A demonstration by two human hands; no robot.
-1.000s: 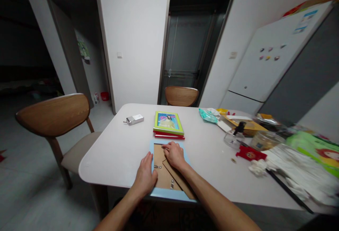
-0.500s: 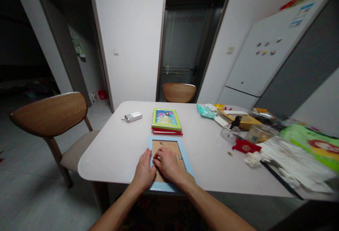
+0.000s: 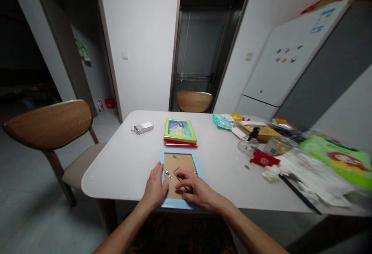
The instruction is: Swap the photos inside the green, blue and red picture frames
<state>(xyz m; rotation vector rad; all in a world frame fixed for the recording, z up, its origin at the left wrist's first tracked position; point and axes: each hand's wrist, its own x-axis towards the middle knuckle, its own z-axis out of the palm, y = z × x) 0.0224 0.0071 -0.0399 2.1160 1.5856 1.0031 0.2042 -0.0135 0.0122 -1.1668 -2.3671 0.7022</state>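
A light blue picture frame [image 3: 200, 167] lies face down at the table's near edge, its brown backing board [image 3: 174, 184] showing. Small metal clips sit along the board's edges, one of them a left clip [image 3: 168, 174]; a thin dark V-shaped line marks the stand. My left hand [image 3: 155, 188] rests along the frame's left side, fingers stretched out. Over the lower right of the board hovers my right hand [image 3: 199, 191], fingers bent and apart, the thumb close to the bottom edge. What lies under these fingertips is partly hidden.
Beyond the blue frame, a green picture frame [image 3: 180, 130] lies on a red frame [image 3: 180, 144]. A small silver-white device [image 3: 143, 128] is at the left. Crumpled white tissue [image 3: 316, 174], a red packet [image 3: 264, 159] and a green bag [image 3: 337, 157] crowd the right.
My right hand has moved from the board's left side to its lower right, uncovering the left clip. My left hand stays on the frame's side. The view has shifted slightly.
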